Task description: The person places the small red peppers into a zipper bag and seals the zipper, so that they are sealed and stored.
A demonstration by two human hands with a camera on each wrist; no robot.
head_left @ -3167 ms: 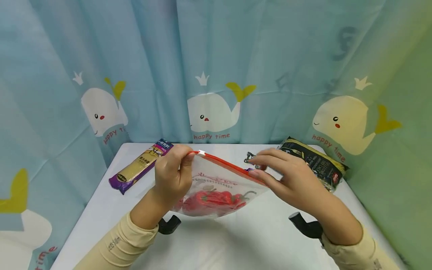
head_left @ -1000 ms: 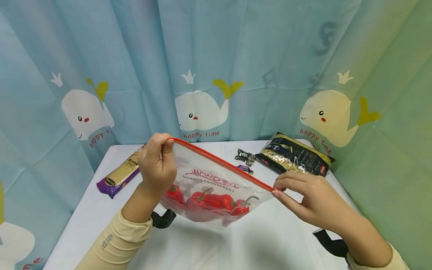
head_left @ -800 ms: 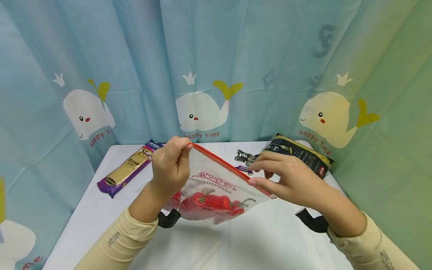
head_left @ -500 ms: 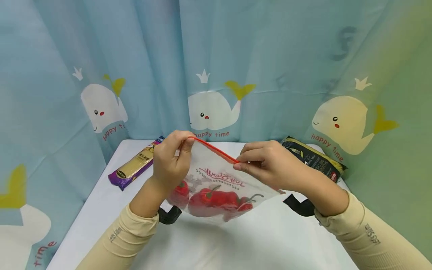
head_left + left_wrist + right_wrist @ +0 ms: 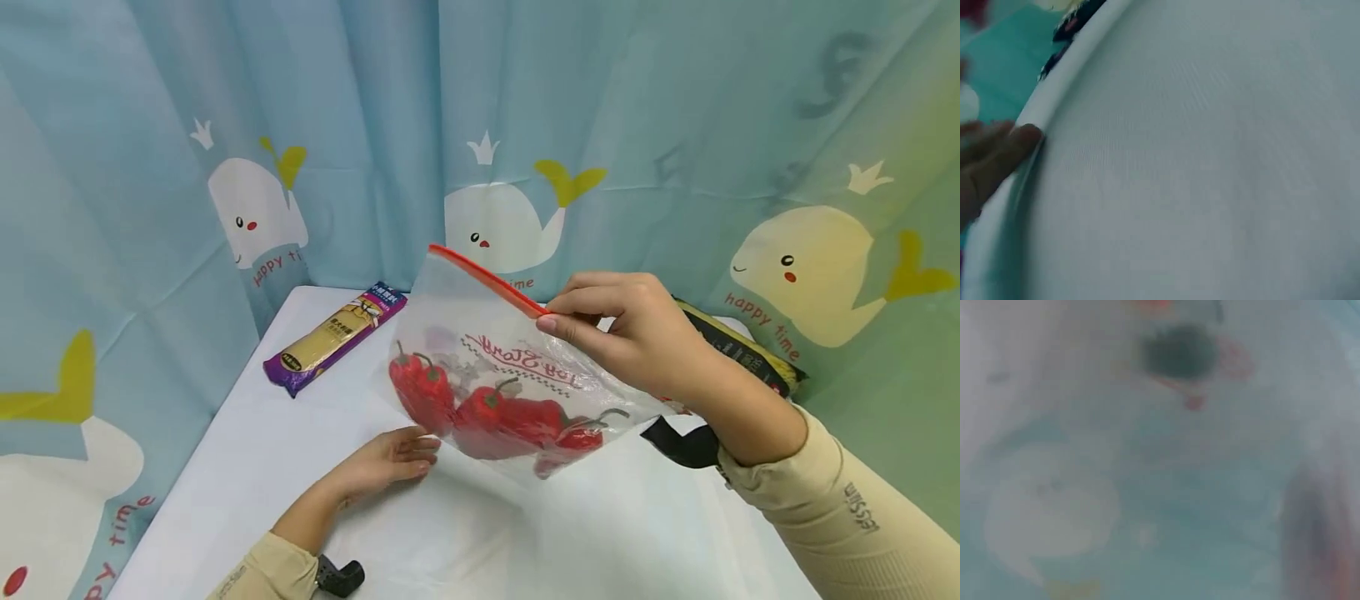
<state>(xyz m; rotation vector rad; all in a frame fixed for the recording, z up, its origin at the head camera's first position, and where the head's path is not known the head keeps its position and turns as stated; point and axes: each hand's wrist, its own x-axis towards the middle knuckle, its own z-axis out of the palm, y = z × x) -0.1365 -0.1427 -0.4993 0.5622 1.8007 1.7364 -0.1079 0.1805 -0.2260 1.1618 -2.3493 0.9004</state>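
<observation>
In the head view, a clear zip bag (image 5: pixel 450 308) with a red zip edge hangs tilted over the table. Several red peppers (image 5: pixel 487 412) with green stems lie along its bottom. My right hand (image 5: pixel 630 329) pinches the zip edge between thumb and fingers, right of its middle. Low at the left, my left hand (image 5: pixel 386 462) holds nothing. Its loosely bent fingers are just below the bag's lower left corner; whether they touch it is unclear. The left wrist view catches its blurred fingers (image 5: pixel 997 159) at the left edge. Everything in the right wrist view is blurred.
A purple-and-gold pasta pack (image 5: pixel 333 337) lies at the table's back left. A black-and-yellow food pack (image 5: pixel 742 342) at the back right is partly behind my right hand. The white table (image 5: pixel 480 542) backs onto a blue whale-print curtain (image 5: pixel 367 150).
My left hand has let go of the zip edge's left end and dropped below the bag. My right hand slid leftward along the zip edge, then pinched it; it alone holds the bag up.
</observation>
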